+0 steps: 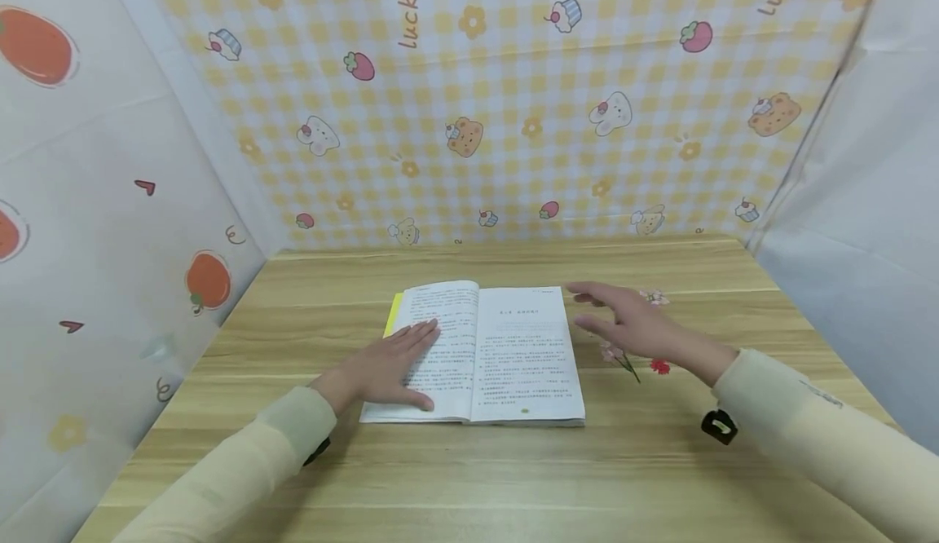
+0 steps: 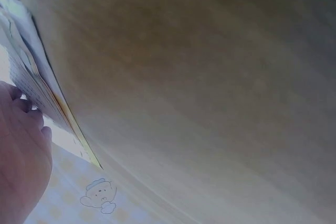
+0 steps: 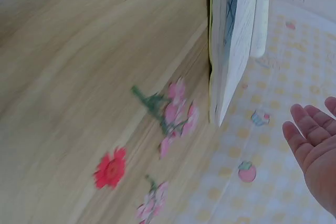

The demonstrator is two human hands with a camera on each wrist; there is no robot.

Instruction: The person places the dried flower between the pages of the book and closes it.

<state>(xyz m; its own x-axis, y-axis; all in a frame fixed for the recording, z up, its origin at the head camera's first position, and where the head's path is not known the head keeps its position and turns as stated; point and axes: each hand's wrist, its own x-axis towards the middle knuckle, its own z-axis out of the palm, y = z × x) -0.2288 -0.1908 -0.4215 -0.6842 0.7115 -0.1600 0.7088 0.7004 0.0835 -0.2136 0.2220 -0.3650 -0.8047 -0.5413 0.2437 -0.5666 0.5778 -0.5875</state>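
Note:
An open book (image 1: 524, 364) with printed pages lies on the wooden table, a strip of yellow cover showing at its left edge. My left hand (image 1: 385, 364) rests flat on the left page, fingers spread and thumb near the lower part. In the left wrist view, the left hand (image 2: 23, 150) lies along the book's edge (image 2: 47, 93). My right hand (image 1: 634, 323) hovers just right of the right page's upper corner, fingers extended with nothing in them. The right wrist view shows the right hand (image 3: 320, 150) apart from the book (image 3: 231, 51).
Right of the book, partly under my right hand, lie a pink flower sprig (image 3: 176, 114), a red flower (image 3: 111, 169) and a second pale pink sprig (image 3: 152, 203). A yellow checked cloth (image 1: 499, 103) hangs behind the wooden table (image 1: 513, 486), with printed white cloth (image 1: 110, 225) at the left.

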